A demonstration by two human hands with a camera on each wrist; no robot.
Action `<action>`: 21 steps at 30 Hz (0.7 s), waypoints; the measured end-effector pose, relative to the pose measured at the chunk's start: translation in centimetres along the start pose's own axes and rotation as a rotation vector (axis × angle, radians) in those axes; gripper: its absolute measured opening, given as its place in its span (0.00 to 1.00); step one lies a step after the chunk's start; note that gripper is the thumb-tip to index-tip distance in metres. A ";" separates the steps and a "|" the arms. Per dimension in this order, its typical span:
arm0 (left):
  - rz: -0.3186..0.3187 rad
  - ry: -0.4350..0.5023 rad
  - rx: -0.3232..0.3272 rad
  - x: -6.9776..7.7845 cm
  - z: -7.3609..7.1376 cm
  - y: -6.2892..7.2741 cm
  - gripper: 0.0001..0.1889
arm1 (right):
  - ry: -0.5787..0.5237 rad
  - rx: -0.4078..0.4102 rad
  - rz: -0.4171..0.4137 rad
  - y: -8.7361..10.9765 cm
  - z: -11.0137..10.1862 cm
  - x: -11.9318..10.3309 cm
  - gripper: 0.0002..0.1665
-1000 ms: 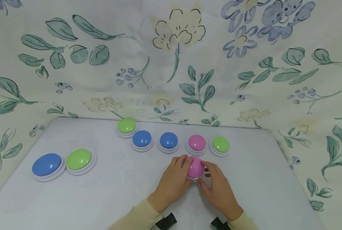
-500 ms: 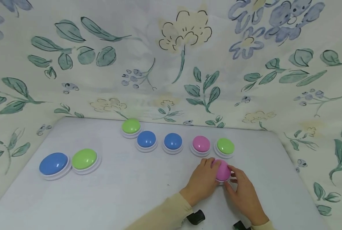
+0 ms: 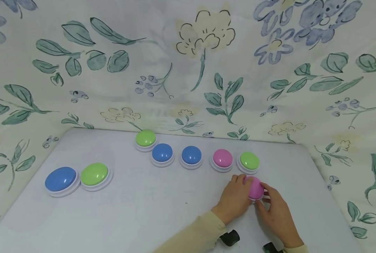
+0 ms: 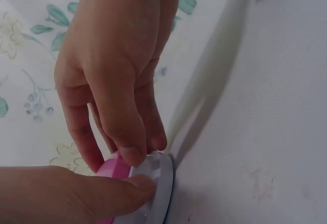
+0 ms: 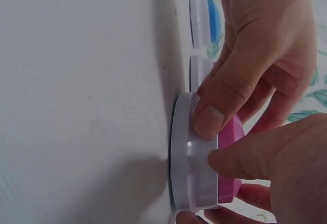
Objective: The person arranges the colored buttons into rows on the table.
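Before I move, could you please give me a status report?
Left hand and right hand holding one pink button. Colored side up. Green button close by, just beyond it.

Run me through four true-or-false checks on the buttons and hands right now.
1. The left hand and right hand both grip one pink button. True.
2. The leftmost button is green. False: the leftmost button is blue.
3. A green button stands farther from the person than the gripped one. True.
4. The back pink button sits between two green ones. False: the back pink button has a blue button on its left.
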State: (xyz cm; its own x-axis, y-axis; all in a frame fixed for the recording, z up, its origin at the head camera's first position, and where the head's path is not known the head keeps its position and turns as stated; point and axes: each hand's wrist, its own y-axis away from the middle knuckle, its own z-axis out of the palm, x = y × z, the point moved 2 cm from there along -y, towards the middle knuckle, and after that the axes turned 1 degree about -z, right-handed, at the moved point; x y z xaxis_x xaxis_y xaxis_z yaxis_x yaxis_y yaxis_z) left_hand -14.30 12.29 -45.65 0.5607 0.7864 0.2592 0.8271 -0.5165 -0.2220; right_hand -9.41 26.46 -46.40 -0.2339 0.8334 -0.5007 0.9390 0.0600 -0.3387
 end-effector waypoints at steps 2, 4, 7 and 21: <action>0.001 -0.002 0.000 0.2 0.1 -0.1 0.32 | 0.005 -0.016 0.021 0.0 -0.1 0.1 0.34; 0.007 -0.003 0.000 0.3 0.2 -0.1 0.32 | 0.017 -0.034 0.046 0.0 -0.2 0.2 0.34; 0.015 -0.009 0.002 0.4 0.2 -0.2 0.32 | 0.016 -0.047 0.056 0.0 -0.3 0.1 0.34; 0.019 0.089 -0.035 -0.3 0.4 -0.4 0.33 | 0.031 -0.066 0.056 0.1 -0.2 0.4 0.35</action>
State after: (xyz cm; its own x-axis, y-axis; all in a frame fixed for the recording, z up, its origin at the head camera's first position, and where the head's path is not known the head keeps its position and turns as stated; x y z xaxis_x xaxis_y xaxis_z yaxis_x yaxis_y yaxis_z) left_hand -14.83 12.44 -46.02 0.5764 0.7440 0.3380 0.8162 -0.5439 -0.1949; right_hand -9.32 26.94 -46.45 -0.1732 0.8531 -0.4922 0.9652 0.0475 -0.2573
